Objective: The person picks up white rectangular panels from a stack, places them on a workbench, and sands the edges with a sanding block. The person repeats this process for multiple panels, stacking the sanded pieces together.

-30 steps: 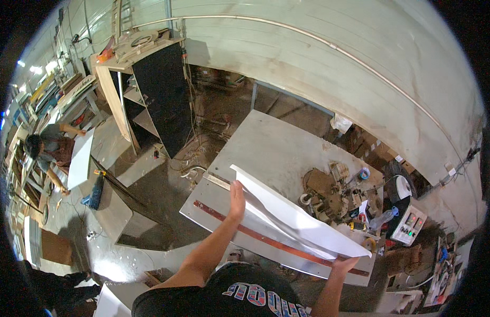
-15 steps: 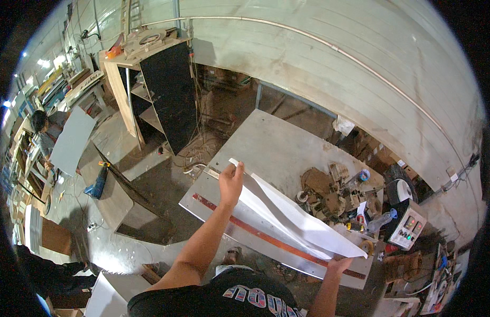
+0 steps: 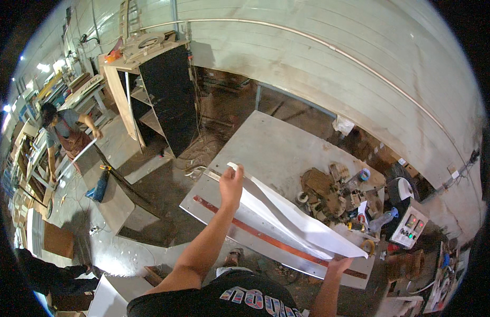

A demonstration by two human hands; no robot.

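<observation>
A long, narrow white panel with a smooth face (image 3: 300, 216) slants over the near side of the grey, flat-topped bench (image 3: 266, 142), from upper left to lower right, above the reddish-brown strip (image 3: 271, 239) set along the bench's front part. Whether its underside touches the bench cannot be told from here.

The left hand (image 3: 231, 187) has its fingers curled closed around the upper left end, with a small corner poking out past them. The right hand (image 3: 340, 264) holds the lower right end from the near side; most of its fingers are hidden by the panel, so how tightly they curl cannot be told.

The panel looks thin and fairly light for its length — probably stiff enough to carry by its ends, though it may flex in the middle. The smooth face is likely somewhat slippery and easy to scuff, and corners like these could chip if knocked. A hold at both ends, fingers wrapped under the edges, seems the sound choice.

Beyond the panel sits a dusty brown machine (image 3: 319, 182) on the bench, with a crumpled clear plastic bag (image 3: 382, 219) near the panel's right end — and, farther right, a pale control box with lit buttons (image 3: 410, 226).
</observation>
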